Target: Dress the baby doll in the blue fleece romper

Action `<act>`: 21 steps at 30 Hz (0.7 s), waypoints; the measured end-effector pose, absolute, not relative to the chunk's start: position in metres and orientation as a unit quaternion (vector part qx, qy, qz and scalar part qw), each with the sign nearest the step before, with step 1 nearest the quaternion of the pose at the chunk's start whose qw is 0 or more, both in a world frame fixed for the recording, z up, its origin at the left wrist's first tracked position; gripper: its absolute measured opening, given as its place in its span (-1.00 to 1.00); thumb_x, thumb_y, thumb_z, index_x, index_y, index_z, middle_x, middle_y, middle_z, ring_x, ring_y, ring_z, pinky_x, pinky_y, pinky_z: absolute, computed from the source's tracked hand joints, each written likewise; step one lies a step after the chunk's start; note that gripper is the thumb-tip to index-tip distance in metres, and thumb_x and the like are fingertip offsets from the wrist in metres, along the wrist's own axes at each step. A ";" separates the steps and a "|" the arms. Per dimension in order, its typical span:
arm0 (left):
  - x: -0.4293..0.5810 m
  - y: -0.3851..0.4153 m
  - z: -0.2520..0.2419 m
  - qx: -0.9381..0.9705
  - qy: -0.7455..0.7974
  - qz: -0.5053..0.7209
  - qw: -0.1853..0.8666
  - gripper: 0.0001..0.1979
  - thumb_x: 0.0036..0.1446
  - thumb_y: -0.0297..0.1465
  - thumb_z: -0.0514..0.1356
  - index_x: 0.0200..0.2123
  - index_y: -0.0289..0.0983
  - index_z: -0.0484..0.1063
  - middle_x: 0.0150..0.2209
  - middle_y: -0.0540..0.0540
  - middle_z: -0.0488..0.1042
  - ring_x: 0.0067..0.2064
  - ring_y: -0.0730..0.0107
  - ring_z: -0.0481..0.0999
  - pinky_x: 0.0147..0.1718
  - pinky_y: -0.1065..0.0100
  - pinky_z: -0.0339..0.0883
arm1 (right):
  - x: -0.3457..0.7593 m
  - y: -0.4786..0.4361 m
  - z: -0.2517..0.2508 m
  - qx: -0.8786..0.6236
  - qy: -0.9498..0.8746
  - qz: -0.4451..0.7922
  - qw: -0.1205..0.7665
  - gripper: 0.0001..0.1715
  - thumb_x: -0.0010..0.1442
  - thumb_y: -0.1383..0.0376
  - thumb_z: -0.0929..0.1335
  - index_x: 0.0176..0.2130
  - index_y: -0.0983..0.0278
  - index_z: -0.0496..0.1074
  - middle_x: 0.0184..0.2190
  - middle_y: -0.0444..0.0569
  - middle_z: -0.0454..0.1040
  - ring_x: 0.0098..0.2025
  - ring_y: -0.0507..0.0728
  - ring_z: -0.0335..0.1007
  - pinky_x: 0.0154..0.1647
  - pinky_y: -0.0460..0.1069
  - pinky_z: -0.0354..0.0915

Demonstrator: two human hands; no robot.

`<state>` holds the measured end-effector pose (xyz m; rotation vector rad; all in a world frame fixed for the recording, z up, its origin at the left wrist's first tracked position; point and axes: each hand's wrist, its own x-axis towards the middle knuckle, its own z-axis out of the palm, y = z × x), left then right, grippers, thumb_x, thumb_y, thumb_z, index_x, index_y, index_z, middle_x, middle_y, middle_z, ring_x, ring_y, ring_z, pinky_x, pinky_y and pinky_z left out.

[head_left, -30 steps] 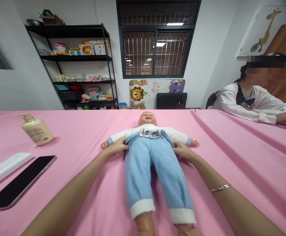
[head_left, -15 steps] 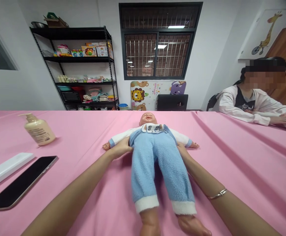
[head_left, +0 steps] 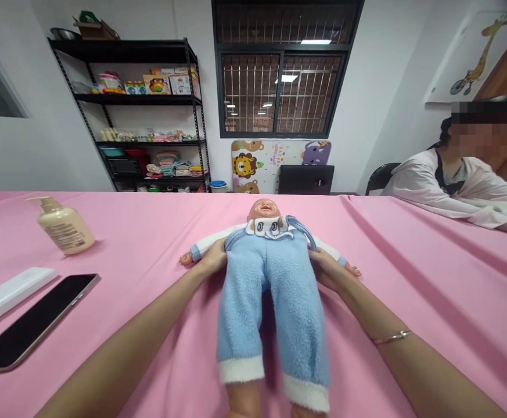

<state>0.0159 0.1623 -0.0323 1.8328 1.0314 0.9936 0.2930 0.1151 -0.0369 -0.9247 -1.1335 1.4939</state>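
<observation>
**Baby doll** (head_left: 270,302) in blue fleece trousers with white cuffs, lying on its back on a pink sheet (head_left: 431,302), head away from the viewer, long axis running straight ahead; feet cut off by the lower frame edge. Left hand (head_left: 212,259) and right hand (head_left: 329,270) clasp its hips from either side, fingers pressed together; any pinch on the fleece cannot be told. Left of the doll: smartphone (head_left: 35,321), pump bottle (head_left: 64,231). Beyond it: black shelving (head_left: 148,101).

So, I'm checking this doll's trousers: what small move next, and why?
Probably flatten the blue waistband with your right hand: it loops up beside the collar, while your left hand sits at the other side of the trousers.
</observation>
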 end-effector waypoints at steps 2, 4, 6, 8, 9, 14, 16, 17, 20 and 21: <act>0.009 0.164 -0.032 0.728 0.391 0.373 0.422 -0.85 -0.27 -0.40 0.13 -0.51 -0.30 0.37 -0.46 -0.03 0.42 -0.40 0.29 0.36 -0.36 0.28 0.30 | 0.303 0.119 -0.036 -0.383 -0.456 0.614 0.519 -0.51 -0.17 0.16 0.46 -0.22 0.27 0.36 -0.30 -0.06 0.44 -0.31 0.07 0.35 -0.29 -0.08 0.28; 0.003 0.164 -0.031 0.711 0.382 0.368 0.461 -0.84 -0.29 -0.46 0.12 -0.50 -0.30 0.38 -0.46 -0.01 0.42 -0.39 0.32 0.35 -0.37 0.32 0.27 | 0.309 0.123 -0.040 -0.423 -0.472 0.560 0.534 -0.53 -0.22 0.14 0.48 -0.32 0.29 0.34 -0.44 -0.10 0.40 -0.43 0.03 0.30 -0.41 -0.10 0.22; -0.001 0.163 -0.029 0.672 0.367 0.394 0.508 -0.81 -0.31 -0.50 0.12 -0.47 -0.31 0.37 -0.47 0.01 0.40 -0.40 0.37 0.34 -0.40 0.38 0.23 | 0.309 0.127 -0.044 -0.489 -0.505 0.463 0.539 -0.54 -0.25 0.09 0.47 -0.44 0.31 0.28 -0.60 -0.17 0.28 -0.55 -0.02 0.17 -0.54 -0.13 0.10; -0.002 0.160 -0.024 0.632 0.332 0.426 0.556 -0.79 -0.31 -0.50 0.12 -0.45 -0.32 0.37 -0.47 0.02 0.37 -0.42 0.42 0.33 -0.42 0.42 0.21 | 0.303 0.130 -0.044 -0.533 -0.531 0.367 0.547 -0.53 -0.22 0.03 0.44 -0.47 0.31 0.24 -0.67 -0.22 0.16 -0.61 -0.05 0.06 -0.59 -0.14 0.00; -0.001 0.158 -0.020 0.617 0.316 0.434 0.576 -0.79 -0.28 -0.49 0.13 -0.43 -0.32 0.37 -0.46 0.01 0.37 -0.42 0.43 0.33 -0.41 0.43 0.21 | 0.299 0.131 -0.040 -0.543 -0.532 0.333 0.558 -0.53 -0.20 0.02 0.42 -0.46 0.31 0.24 -0.67 -0.23 0.15 -0.61 -0.05 0.05 -0.59 -0.13 -0.01; 0.005 0.154 -0.004 0.606 0.358 0.501 0.504 -0.73 -0.05 -0.23 0.19 -0.36 -0.32 0.36 -0.39 -0.06 0.41 -0.32 0.33 0.40 -0.32 0.34 0.29 | 0.273 0.129 0.007 -0.530 -0.505 0.253 0.633 -0.45 -0.22 0.19 0.38 -0.19 0.33 0.25 -0.40 -0.05 0.36 -0.40 0.05 0.29 -0.36 -0.06 0.23; 0.003 0.157 -0.005 0.590 0.392 0.596 0.379 -0.73 -0.03 -0.22 0.16 -0.33 -0.31 0.35 -0.36 -0.08 0.41 -0.27 0.30 0.42 -0.27 0.31 0.30 | 0.259 0.125 0.027 -0.514 -0.537 0.224 0.630 -0.40 -0.19 0.26 0.36 -0.09 0.33 0.22 -0.30 0.01 0.38 -0.29 0.09 0.32 -0.26 -0.02 0.26; 0.001 0.158 -0.007 0.589 0.411 0.624 0.308 -0.75 -0.01 -0.25 0.14 -0.31 -0.30 0.35 -0.34 -0.08 0.42 -0.25 0.29 0.42 -0.25 0.30 0.30 | 0.251 0.124 0.035 -0.510 -0.561 0.209 0.618 -0.40 -0.15 0.28 0.35 -0.07 0.33 0.21 -0.27 0.02 0.38 -0.25 0.10 0.32 -0.23 0.00 0.27; -0.006 0.160 -0.018 0.635 0.472 0.600 0.117 -0.87 0.02 -0.38 0.07 -0.33 -0.27 0.34 -0.31 -0.07 0.39 -0.27 0.30 0.41 -0.25 0.30 0.28 | 0.222 0.120 0.049 -0.497 -0.647 0.150 0.559 -0.44 -0.07 0.37 0.30 -0.02 0.33 0.21 -0.20 0.03 0.38 -0.19 0.09 0.32 -0.16 0.01 0.27; -0.007 0.160 -0.022 0.660 0.483 0.571 0.073 -0.89 0.03 -0.42 0.04 -0.36 -0.26 0.34 -0.31 -0.07 0.36 -0.29 0.31 0.40 -0.26 0.30 0.28 | 0.212 0.120 0.051 -0.491 -0.677 0.124 0.534 -0.45 -0.06 0.41 0.29 -0.02 0.33 0.22 -0.17 0.03 0.38 -0.17 0.09 0.31 -0.12 0.01 0.26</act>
